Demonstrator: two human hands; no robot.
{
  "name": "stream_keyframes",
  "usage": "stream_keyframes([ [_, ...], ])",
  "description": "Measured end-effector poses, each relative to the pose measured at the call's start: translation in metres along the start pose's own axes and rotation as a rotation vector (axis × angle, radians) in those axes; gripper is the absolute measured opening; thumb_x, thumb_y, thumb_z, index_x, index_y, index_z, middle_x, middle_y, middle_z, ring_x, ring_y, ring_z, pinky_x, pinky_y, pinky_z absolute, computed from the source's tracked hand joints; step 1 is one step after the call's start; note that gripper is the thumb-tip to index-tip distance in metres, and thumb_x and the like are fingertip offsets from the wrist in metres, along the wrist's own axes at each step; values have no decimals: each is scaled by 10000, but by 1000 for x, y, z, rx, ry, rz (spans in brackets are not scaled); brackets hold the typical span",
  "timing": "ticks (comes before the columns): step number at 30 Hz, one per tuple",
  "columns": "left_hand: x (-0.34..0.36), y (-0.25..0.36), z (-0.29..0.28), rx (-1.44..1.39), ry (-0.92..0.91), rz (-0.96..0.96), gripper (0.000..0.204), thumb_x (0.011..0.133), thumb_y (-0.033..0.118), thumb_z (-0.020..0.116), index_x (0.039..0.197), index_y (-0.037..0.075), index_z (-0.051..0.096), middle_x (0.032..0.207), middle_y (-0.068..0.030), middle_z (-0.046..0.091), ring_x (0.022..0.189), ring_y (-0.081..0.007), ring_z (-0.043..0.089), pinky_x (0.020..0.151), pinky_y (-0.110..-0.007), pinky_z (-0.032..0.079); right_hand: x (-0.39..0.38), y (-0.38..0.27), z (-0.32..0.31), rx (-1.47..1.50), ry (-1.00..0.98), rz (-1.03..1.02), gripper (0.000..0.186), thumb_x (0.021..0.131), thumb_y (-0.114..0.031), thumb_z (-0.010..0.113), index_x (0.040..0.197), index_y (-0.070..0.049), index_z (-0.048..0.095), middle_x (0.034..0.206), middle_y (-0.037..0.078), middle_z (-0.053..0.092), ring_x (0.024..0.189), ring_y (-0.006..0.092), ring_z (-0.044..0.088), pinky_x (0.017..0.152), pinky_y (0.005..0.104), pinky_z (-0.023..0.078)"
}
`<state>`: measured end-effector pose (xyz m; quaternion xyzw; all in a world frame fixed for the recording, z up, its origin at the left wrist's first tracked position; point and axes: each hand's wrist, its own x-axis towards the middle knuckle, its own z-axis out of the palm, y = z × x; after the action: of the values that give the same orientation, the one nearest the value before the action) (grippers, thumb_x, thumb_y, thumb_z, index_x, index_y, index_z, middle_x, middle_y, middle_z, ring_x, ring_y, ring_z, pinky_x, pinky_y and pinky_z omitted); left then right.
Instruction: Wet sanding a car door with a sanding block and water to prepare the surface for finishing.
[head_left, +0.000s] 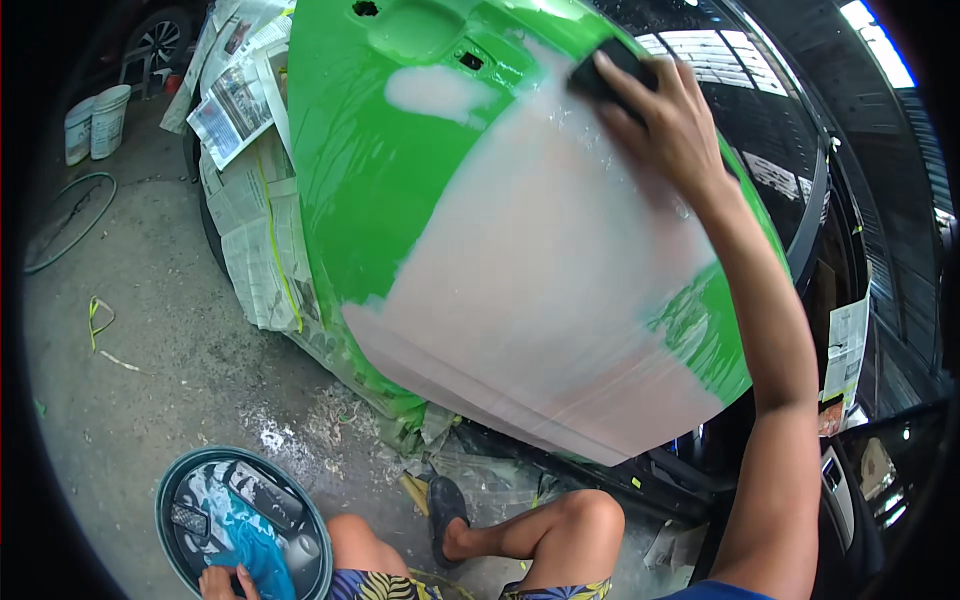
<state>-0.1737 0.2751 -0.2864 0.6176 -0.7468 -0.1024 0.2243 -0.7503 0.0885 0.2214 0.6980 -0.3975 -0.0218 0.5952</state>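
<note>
My right hand (672,125) is closed around a black sanding block (612,75) and presses it to the upper right of a green car door panel (350,200). A broad, pale pinkish patch of filler (530,250) covers the middle and lower part of the panel, with wet streaks around it. At the lower left, my left hand (228,583) is partly cut off by the frame edge. Its fingers are curled on a blue cloth (255,545) in a dark basin (172,480). White suds, a grey block-like piece (265,495) and a whitish cylinder (300,550) also lie there.
Newspaper masking (250,225) with yellow-green tape lines the panel's left side. Dark car windows (740,60) border the right. Two white buckets (108,122) and a hose (110,215) are on the concrete floor at far left. My bent knees (590,515) are below the panel.
</note>
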Motion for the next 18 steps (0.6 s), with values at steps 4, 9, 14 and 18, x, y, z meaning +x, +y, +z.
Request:
stream_keyframes([
  [4, -5, 3, 2, -23, -29, -25, 222, 992, 186, 684, 894, -13, 700, 871, -219, 674, 834, -430, 635, 821, -526, 495, 32, -6, -3, -35, 17, -7, 528, 957, -339, 751, 1472, -280, 653, 1296, 177, 600, 1173, 365, 588, 990, 475, 542],
  [9, 2, 6, 2, 0, 55, 31, 198, 986, 183, 686, 912, 0, 702, 901, -216, 688, 874, -427, 645, 856, -517, 502, 28, -6, 7, -32, 5, 2, 530, 958, -316, 746, 1478, -282, 647, 1294, 177, 597, 1179, 371, 578, 974, 470, 542],
  [14, -6, 3, -4, 9, -7, -30, 197, 992, 191, 681, 941, 3, 713, 930, -210, 704, 896, -428, 652, 873, -514, 505, 28, -21, 13, 3, 43, -19, 531, 939, -312, 762, 1460, -286, 661, 1256, 151, 591, 1180, 349, 573, 980, 463, 542],
  [18, 0, 10, -4, -12, -63, -88, 234, 999, 209, 674, 944, -16, 709, 930, -228, 701, 903, -433, 652, 885, -526, 508, 58, -9, 18, -49, 44, -19, 533, 938, -297, 762, 1461, -284, 660, 1331, 151, 572, 1239, 340, 558, 1003, 472, 535],
])
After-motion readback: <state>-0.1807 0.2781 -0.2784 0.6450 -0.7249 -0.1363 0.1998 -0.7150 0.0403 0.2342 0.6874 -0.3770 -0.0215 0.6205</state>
